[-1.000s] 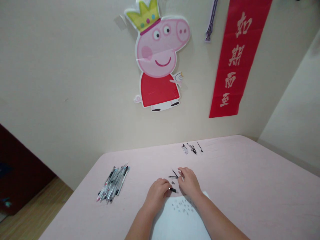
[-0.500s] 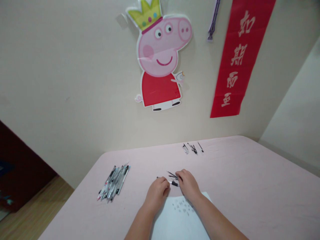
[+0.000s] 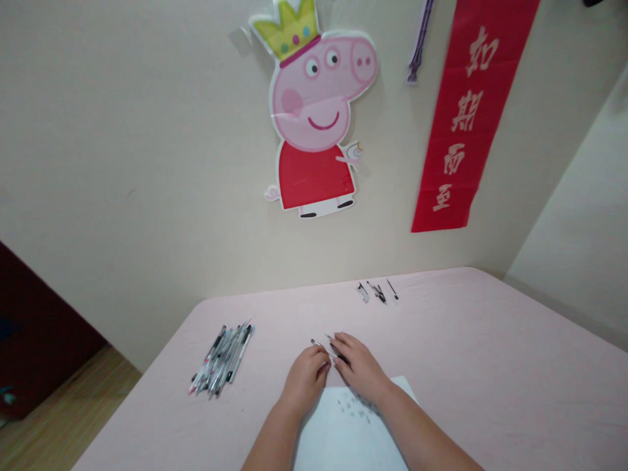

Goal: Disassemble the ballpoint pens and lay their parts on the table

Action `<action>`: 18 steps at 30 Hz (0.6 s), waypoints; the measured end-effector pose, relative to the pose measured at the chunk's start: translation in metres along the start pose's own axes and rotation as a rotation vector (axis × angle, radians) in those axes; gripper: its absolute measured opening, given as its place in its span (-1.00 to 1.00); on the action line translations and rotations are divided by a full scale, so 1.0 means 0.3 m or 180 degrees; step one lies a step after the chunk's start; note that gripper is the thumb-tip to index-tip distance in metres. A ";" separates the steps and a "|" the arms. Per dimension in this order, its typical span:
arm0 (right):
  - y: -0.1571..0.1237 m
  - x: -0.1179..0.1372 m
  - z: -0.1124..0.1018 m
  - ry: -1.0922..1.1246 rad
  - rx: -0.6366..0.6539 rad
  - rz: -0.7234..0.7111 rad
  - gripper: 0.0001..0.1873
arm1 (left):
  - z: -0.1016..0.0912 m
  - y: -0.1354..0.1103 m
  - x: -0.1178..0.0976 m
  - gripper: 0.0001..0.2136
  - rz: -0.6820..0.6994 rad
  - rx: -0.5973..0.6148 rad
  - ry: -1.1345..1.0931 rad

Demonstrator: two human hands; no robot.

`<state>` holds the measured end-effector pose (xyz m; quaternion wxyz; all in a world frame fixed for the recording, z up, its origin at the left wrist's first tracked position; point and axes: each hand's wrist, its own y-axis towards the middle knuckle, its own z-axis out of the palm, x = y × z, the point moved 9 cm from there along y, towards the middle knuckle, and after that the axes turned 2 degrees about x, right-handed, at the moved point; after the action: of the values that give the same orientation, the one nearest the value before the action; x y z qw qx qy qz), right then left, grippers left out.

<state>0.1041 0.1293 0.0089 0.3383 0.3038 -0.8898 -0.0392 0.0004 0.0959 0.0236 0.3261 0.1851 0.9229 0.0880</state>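
My left hand [image 3: 307, 376] is closed, its fingertips pressed around a slim pen [image 3: 314, 341] whose end sticks out beyond the knuckles. Close beside it, my right hand [image 3: 362, 367] lies over a few dark, thin pen parts [image 3: 339, 353], fingers bent down and touching them. The parts under that palm are mostly hidden. Beneath both wrists is a white sheet of paper [image 3: 343, 435] with several small dark marks or bits near its top edge; I cannot tell which.
A pile of several pens [image 3: 223, 360] lies to the left on the pink-covered table [image 3: 441, 340]. Near the wall sit a small clear case [image 3: 362, 292], a pair of compasses [image 3: 377, 293] and a thin black stick [image 3: 393, 290]. A pig cutout [image 3: 316, 131] and a red banner [image 3: 451, 118] hang behind.
My right hand has shifted left and down over the dark parts, closer to my left hand. The pen between the hands has tilted, and its black section is now covered.
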 end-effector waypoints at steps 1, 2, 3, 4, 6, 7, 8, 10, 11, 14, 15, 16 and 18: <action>0.000 0.002 0.011 -0.0001 0.0061 -0.0036 -0.54 | -0.010 0.001 0.006 -0.83 -0.0021 -0.0061 -0.0051; 0.000 0.005 0.022 0.0011 0.0107 -0.0079 -0.53 | -0.021 0.002 0.015 -0.83 -0.0059 -0.0137 -0.0101; 0.002 0.009 0.031 0.0040 0.0141 -0.0128 -0.53 | -0.034 0.002 0.026 -0.84 -0.0111 -0.0224 -0.0148; 0.003 0.014 0.040 0.0086 0.0169 -0.0182 -0.52 | -0.047 0.002 0.039 -0.84 -0.0173 -0.0317 -0.0193; 0.009 0.029 0.058 0.0202 0.0227 -0.0303 -0.50 | -0.068 0.002 0.066 -0.83 -0.0288 -0.0484 -0.0275; 0.012 0.038 0.067 0.0259 0.0257 -0.0358 -0.49 | -0.076 0.001 0.078 -0.83 -0.0332 -0.0551 -0.0304; 0.015 0.047 0.075 0.0310 0.0284 -0.0401 -0.48 | -0.081 0.000 0.088 -0.83 -0.0360 -0.0599 -0.0320; 0.024 0.063 0.088 0.0378 0.0319 -0.0442 -0.49 | -0.083 -0.001 0.101 -0.82 -0.0379 -0.0646 -0.0336; 0.028 0.069 0.094 0.0395 0.0329 -0.0440 -0.50 | -0.081 -0.002 0.104 -0.82 -0.0373 -0.0638 -0.0345; 0.047 0.077 0.108 0.0395 0.0318 -0.0411 -0.55 | -0.064 -0.001 0.103 -0.81 -0.0316 -0.0517 -0.0376; 0.055 0.075 0.111 0.0379 0.0305 -0.0395 -0.57 | -0.059 -0.001 0.101 -0.81 -0.0305 -0.0472 -0.0380; 0.066 0.070 0.114 0.0353 0.0290 -0.0363 -0.57 | -0.055 -0.002 0.100 -0.81 -0.0306 -0.0437 -0.0375; 0.094 0.045 0.116 0.0261 0.0243 -0.0243 -0.59 | -0.052 -0.002 0.099 -0.81 -0.0342 -0.0399 -0.0342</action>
<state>0.0598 0.1396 -0.0023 0.3608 0.3515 -0.8638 -0.0057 -0.0311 0.1064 0.0185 0.3903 0.1190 0.9053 0.1179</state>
